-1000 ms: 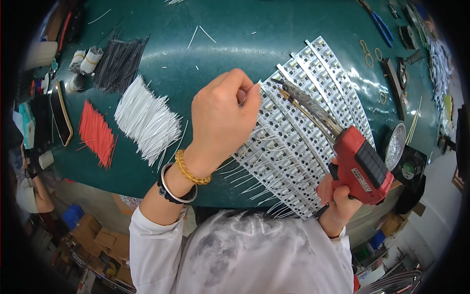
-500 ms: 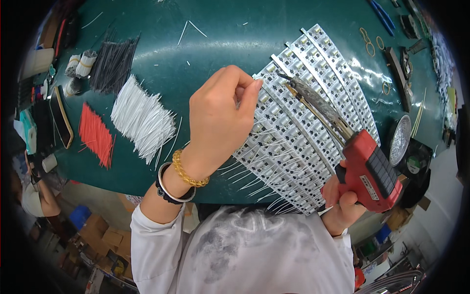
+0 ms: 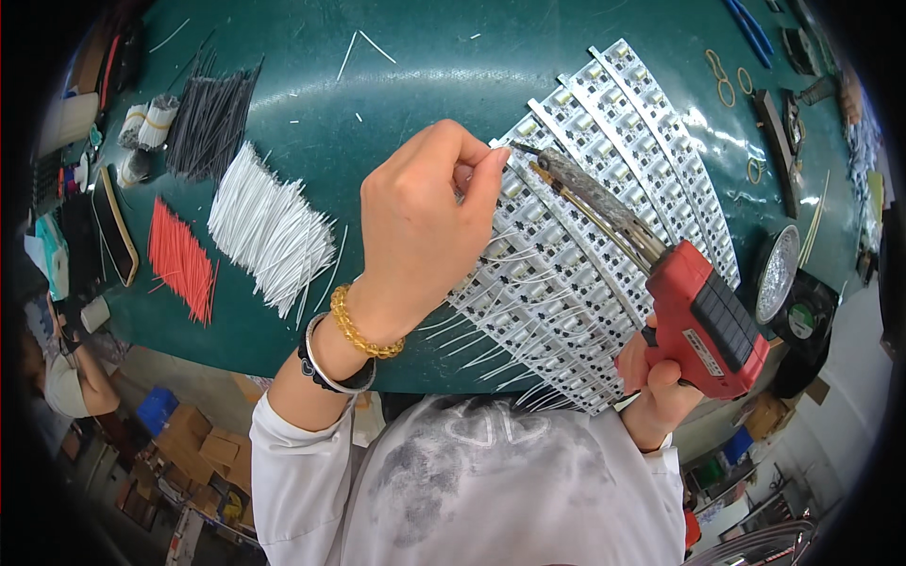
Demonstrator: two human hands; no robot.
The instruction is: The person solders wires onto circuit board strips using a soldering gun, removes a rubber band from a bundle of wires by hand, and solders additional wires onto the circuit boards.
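Note:
My left hand [image 3: 425,203] is closed in a pinch at the upper left corner of a panel of LED circuit boards [image 3: 604,203]. What its fingertips hold is hidden from view. My right hand [image 3: 656,387] grips a red and black soldering gun [image 3: 708,325], whose dark tip and brass feed tube point up and left. That tip lies close to my left fingertips, above the panel's corner. Short white wires [image 3: 495,330] stick out from the boards along the panel's lower left side.
To the left lie piles of white wires [image 3: 271,229], red wires [image 3: 181,259] and black wires [image 3: 215,123], with tied bundles [image 3: 158,123] beside them. A round metal dish [image 3: 778,274] stands at the right. Blue-handled pliers [image 3: 750,31] and rubber bands [image 3: 720,80] lie at the far right.
The soldering gun has shifted up and left, bringing its tip nearer to my left fingertips. My left hand keeps its pinch at nearly the same spot.

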